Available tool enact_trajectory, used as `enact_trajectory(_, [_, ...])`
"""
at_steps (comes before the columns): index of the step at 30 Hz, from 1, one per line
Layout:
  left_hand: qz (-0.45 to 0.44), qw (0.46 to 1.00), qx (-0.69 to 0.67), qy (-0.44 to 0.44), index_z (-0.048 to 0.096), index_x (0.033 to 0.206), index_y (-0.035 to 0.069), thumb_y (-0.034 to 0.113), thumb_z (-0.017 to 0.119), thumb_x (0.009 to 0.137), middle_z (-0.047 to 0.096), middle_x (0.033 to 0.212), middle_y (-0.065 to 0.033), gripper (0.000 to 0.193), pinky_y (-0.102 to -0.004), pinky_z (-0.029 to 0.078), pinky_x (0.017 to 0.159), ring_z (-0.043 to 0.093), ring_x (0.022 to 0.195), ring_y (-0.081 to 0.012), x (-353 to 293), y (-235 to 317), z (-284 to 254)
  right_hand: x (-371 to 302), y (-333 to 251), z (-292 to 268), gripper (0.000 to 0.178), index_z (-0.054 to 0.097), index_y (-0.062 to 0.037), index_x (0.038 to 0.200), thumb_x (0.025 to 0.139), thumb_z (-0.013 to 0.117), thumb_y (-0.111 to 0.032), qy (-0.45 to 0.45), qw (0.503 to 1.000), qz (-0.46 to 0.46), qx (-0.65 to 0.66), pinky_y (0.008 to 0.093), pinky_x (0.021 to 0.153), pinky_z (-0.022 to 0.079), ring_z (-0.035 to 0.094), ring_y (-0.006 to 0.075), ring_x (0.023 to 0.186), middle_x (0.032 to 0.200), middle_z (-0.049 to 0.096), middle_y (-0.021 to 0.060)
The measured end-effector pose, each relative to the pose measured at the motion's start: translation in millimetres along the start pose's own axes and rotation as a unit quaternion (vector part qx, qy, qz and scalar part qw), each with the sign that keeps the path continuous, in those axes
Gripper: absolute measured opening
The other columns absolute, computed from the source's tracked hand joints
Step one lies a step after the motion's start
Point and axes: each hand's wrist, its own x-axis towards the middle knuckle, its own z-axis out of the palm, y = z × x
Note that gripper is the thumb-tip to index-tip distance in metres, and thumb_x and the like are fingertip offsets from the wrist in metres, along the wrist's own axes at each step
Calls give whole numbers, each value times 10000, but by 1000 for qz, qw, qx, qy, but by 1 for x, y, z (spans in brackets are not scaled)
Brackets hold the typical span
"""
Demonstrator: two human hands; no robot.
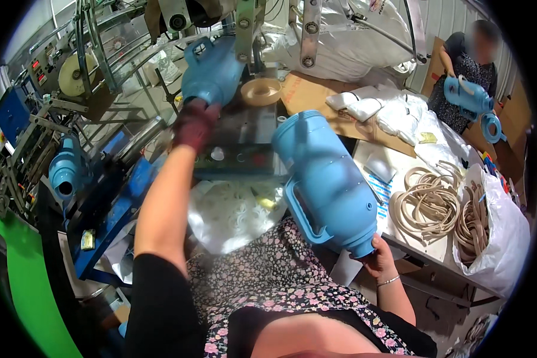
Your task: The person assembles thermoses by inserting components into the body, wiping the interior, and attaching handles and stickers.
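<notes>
My left hand, in a dark red glove, grips the neck of a blue plastic jug. That jug lies tilted at the machine, neck toward me, its handle on the left. A second blue jug hangs slanted over the front of the workbench, neck down and wide threaded mouth up. Its narrow neck is in my bare right hand, fingers closed round it; part of the grip is hidden behind the neck. Beside the far jug sits a beige ring. A clear bag of white parts lies between my arms.
Metal machine arms hang overhead. Coiled beige straps and a white plastic bag with more straps occupy the right table. Another blue jug is at the left machine. A co-worker holds a blue jug at far right.
</notes>
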Motion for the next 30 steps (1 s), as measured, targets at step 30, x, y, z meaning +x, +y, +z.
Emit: enact_trajectory(30, [354,920,145,-85,531,1211,30,49,565,878,654,1036,-163,335,-391,538,705,646,821,-304,-293,-51,-172,296,62,284,610,593,-37,1145,881,563,-586,-257,965,30,47,402,803,519,614,258,811,884,630,112])
